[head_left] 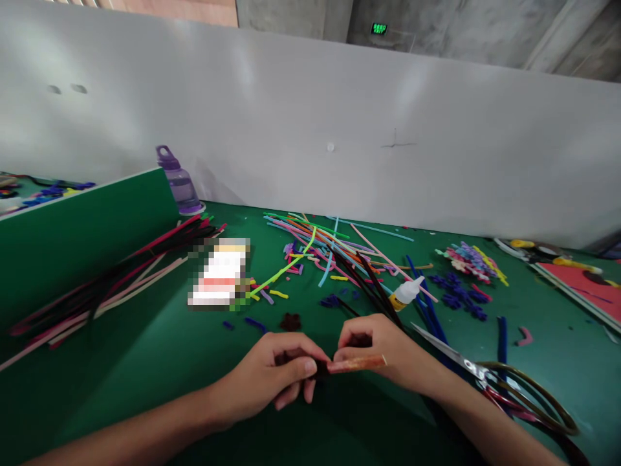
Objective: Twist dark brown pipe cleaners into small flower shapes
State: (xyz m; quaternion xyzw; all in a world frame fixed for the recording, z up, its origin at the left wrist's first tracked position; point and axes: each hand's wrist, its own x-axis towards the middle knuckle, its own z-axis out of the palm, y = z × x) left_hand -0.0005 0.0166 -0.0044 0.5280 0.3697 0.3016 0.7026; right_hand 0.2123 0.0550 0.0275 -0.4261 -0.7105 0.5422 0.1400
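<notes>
Head view: we work at the near edge of a green mat, our two hands meeting at six o'clock on the table. Our left hand curls inward, thumb and forefinger pinching a short dark piece of pipe cleaner, with the other fingers folded beneath. Our right hand pinches an orange strip between thumb and forefinger. The strip's near end touches the dark piece where the thumbs meet.

We judge the step in hand to be joining these two bits. It goes best with both pinches set close to the junction, small turns rather than big ones, and the work held low over the mat so nothing springs away.

Scissors lie at three o'clock just beside our right wrist, blades toward it, so that forearm wants care. A glue bottle sits at one o'clock. A loose pile of coloured pipe cleaners spreads at twelve o'clock, and a small brown flower lies near our left hand at eleven.
</notes>
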